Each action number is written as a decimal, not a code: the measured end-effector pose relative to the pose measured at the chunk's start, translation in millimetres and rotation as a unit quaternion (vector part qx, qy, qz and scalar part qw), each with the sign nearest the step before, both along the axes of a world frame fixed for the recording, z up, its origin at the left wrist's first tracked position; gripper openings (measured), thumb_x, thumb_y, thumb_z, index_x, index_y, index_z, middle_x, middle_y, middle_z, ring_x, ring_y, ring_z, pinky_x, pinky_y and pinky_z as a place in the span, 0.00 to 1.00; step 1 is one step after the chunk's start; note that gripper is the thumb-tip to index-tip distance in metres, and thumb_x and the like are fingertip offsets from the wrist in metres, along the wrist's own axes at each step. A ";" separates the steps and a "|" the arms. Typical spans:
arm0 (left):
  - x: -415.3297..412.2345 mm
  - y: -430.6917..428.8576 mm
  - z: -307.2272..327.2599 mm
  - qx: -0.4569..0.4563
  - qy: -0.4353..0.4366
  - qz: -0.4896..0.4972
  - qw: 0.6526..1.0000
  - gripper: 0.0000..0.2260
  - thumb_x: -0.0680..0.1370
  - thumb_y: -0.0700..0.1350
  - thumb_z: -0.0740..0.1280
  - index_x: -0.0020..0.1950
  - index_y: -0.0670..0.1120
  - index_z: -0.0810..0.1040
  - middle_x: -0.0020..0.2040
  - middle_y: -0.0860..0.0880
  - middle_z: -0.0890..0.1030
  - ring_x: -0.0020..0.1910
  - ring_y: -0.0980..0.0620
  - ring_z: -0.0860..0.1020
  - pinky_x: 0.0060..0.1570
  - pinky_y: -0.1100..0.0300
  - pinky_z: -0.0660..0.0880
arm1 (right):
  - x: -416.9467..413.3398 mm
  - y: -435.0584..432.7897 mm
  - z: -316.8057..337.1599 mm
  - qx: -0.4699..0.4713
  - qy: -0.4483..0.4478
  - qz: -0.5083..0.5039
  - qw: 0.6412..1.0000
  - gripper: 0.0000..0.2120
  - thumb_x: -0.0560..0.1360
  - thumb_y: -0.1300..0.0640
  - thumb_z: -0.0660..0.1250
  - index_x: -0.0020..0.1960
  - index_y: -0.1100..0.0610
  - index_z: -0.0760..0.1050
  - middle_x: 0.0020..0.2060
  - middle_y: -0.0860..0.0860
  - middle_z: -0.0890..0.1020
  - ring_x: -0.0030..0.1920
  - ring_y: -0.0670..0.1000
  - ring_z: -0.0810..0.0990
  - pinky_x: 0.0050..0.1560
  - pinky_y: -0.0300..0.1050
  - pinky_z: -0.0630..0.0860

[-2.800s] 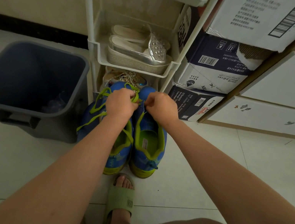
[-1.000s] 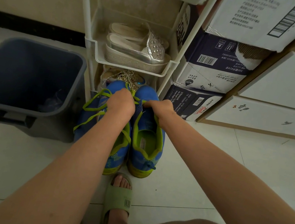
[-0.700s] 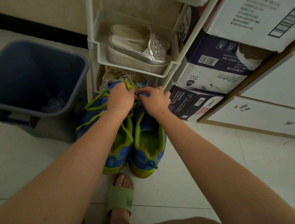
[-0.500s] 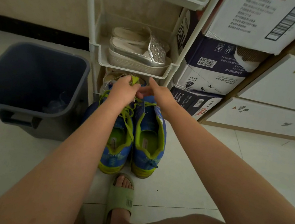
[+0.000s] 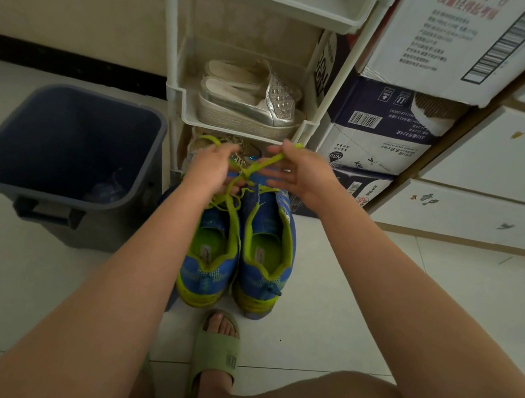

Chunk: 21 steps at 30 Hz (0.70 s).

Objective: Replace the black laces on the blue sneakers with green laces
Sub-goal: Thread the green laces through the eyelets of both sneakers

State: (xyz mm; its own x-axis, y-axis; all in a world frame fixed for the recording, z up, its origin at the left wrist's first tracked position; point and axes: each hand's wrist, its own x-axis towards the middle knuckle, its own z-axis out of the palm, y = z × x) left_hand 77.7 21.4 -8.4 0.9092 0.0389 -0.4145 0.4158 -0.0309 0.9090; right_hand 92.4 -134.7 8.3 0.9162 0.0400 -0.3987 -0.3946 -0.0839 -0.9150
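Four big things frame the work: the tiled floor (image 5: 344, 282), the stacked cardboard boxes (image 5: 380, 128) on the right, the dark blue bin (image 5: 56, 195) on the left, and the white shoe rack (image 5: 181, 95) between them. The blue sneakers (image 5: 269, 224) stand side by side on the floor just before the rack, heels toward us, and we see no black lace on them.

Our left hand (image 5: 212, 169) has its fingers curled round the green lace (image 5: 264, 164). Our right hand (image 5: 303, 174) pinches another part of it between thumb and forefinger, with the other fingers straight.

We judge the step is to tighten or tie this lace. To do it well, we should pull both ends evenly, keep the flat lace without twist, and bring the crossing low toward the eyelets, which the hands hide from us.

The lace is stretched between the hands and crosses above the front of the sneakers, then drops to the left one. The hands are raised over the shoes and do not touch them.
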 end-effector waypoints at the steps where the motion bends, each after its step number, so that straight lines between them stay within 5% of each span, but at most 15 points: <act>1: 1.8 4.4 -3.8 0.038 -0.008 0.026 0.999 0.10 0.82 0.47 0.55 0.52 0.51 0.75 0.56 0.43 0.78 0.36 0.49 0.78 0.37 0.57 0.76 | -0.4 -3.6 5.2 0.010 -0.013 -0.025 1.000 0.15 0.82 0.51 0.55 0.49 0.58 0.76 0.40 0.58 0.82 0.40 0.54 0.84 0.42 0.47 0.81; 4: 2.5 16.1 -12.1 0.130 0.000 0.059 0.990 0.12 0.81 0.44 0.55 0.45 0.50 0.77 0.53 0.43 0.81 0.46 0.46 0.79 0.50 0.54 0.76 | 2.6 -11.9 15.7 0.082 -0.042 -0.084 0.992 0.17 0.83 0.50 0.53 0.50 0.61 0.74 0.36 0.58 0.83 0.37 0.55 0.85 0.40 0.48 0.83; 7: -5.1 15.8 -2.1 0.066 0.067 0.000 0.996 0.09 0.82 0.41 0.55 0.53 0.46 0.75 0.41 0.47 0.80 0.37 0.52 0.77 0.42 0.61 0.72 | 3.1 -11.8 19.8 0.165 -0.053 -0.117 0.978 0.17 0.83 0.51 0.52 0.49 0.61 0.73 0.34 0.57 0.84 0.36 0.54 0.85 0.36 0.45 0.82; 10: -13.8 12.9 10.9 0.012 0.073 -0.055 0.996 0.10 0.82 0.44 0.56 0.56 0.46 0.75 0.40 0.48 0.81 0.39 0.55 0.78 0.48 0.61 0.72 | -1.8 -7.5 16.7 0.134 -0.052 -0.084 0.986 0.16 0.83 0.50 0.53 0.50 0.60 0.74 0.40 0.59 0.83 0.37 0.53 0.85 0.36 0.44 0.82; 12: -14.0 14.5 14.5 -0.005 0.067 -0.036 0.997 0.12 0.82 0.43 0.54 0.52 0.47 0.77 0.35 0.50 0.82 0.39 0.54 0.79 0.51 0.58 0.73 | -3.9 -6.2 16.3 0.125 -0.057 -0.074 0.988 0.16 0.83 0.50 0.53 0.50 0.60 0.74 0.41 0.59 0.83 0.38 0.54 0.85 0.36 0.44 0.82; 14: -7.7 20.7 14.3 0.024 0.091 0.000 0.996 0.14 0.83 0.41 0.52 0.43 0.46 0.76 0.30 0.49 0.80 0.34 0.53 0.77 0.42 0.61 0.74 | -2.7 -7.7 21.3 0.166 -0.061 -0.100 0.979 0.16 0.83 0.50 0.52 0.50 0.60 0.73 0.40 0.59 0.83 0.37 0.53 0.85 0.37 0.45 0.82; 16: -2.8 27.8 12.6 0.126 0.110 -0.008 0.986 0.14 0.82 0.40 0.54 0.41 0.43 0.75 0.35 0.45 0.78 0.34 0.51 0.76 0.36 0.61 0.73 | -0.4 -10.0 29.3 0.237 -0.054 -0.134 0.961 0.16 0.83 0.51 0.52 0.48 0.61 0.73 0.35 0.57 0.84 0.35 0.52 0.85 0.36 0.44 0.82; 18: 2.1 31.9 10.8 0.287 0.109 -0.055 0.950 0.09 0.80 0.39 0.59 0.50 0.37 0.78 0.47 0.40 0.80 0.46 0.43 0.80 0.48 0.54 0.77 | -0.4 -9.3 36.4 0.286 -0.040 -0.158 0.944 0.16 0.83 0.52 0.52 0.47 0.61 0.73 0.32 0.56 0.84 0.32 0.50 0.84 0.33 0.42 0.81; 21: -6.0 24.4 16.3 0.447 0.088 -0.097 0.885 0.17 0.79 0.40 0.61 0.67 0.35 0.69 0.66 0.35 0.71 0.65 0.37 0.71 0.62 0.48 0.69 | 0.1 -2.4 43.3 0.330 -0.020 -0.177 0.927 0.16 0.83 0.53 0.53 0.46 0.61 0.74 0.29 0.53 0.83 0.27 0.46 0.82 0.27 0.38 0.77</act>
